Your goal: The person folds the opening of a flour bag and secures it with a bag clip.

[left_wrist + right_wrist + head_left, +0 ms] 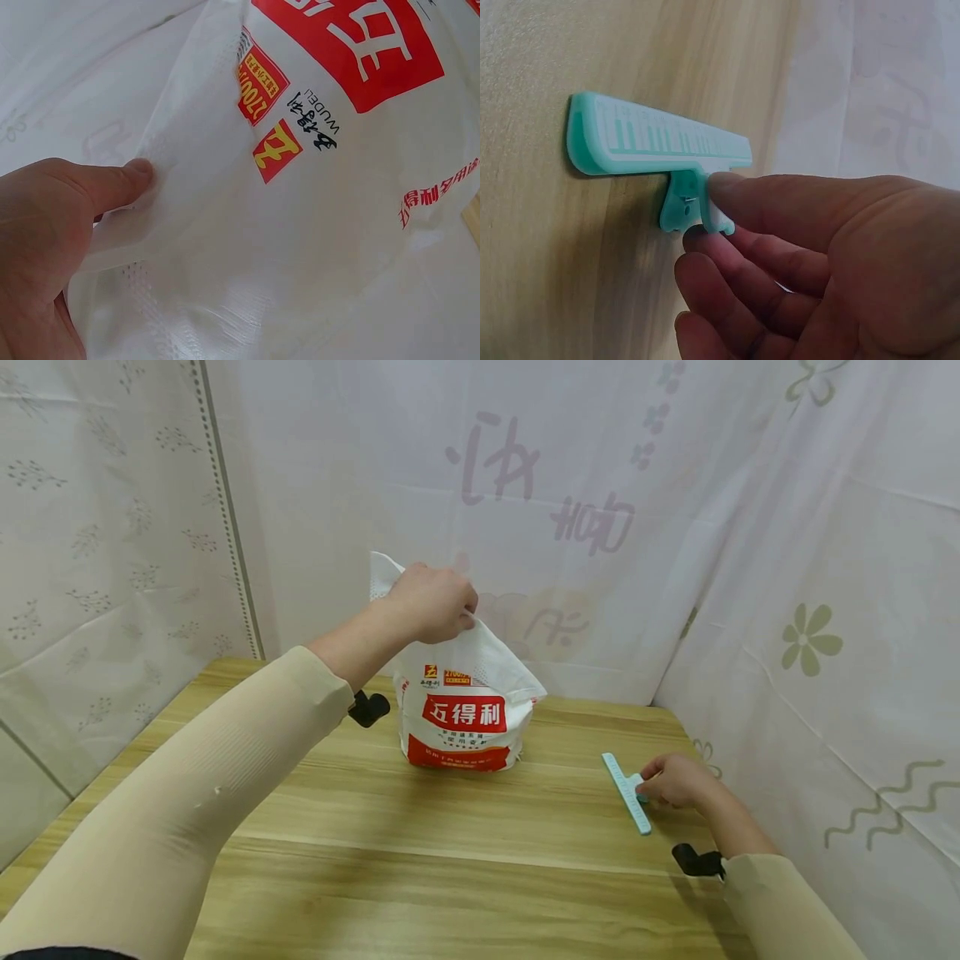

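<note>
A white flour bag (463, 710) with a red label stands upright on the wooden table (420, 843). My left hand (433, 603) grips the bag's gathered top and holds it up; in the left wrist view the thumb (112, 184) presses the white bag (315, 225) material. A teal sealing clip (626, 792) lies on the table to the right of the bag. My right hand (675, 781) pinches the handle of the teal clip (660, 142) between thumb and fingers (780, 206), with the clip still lying on the wood.
White patterned cloth walls (825, 568) close in the table at the back and right. A tiled wall (105, 543) stands at the left. Bare wood (465, 893) stretches between the bag and the near edge.
</note>
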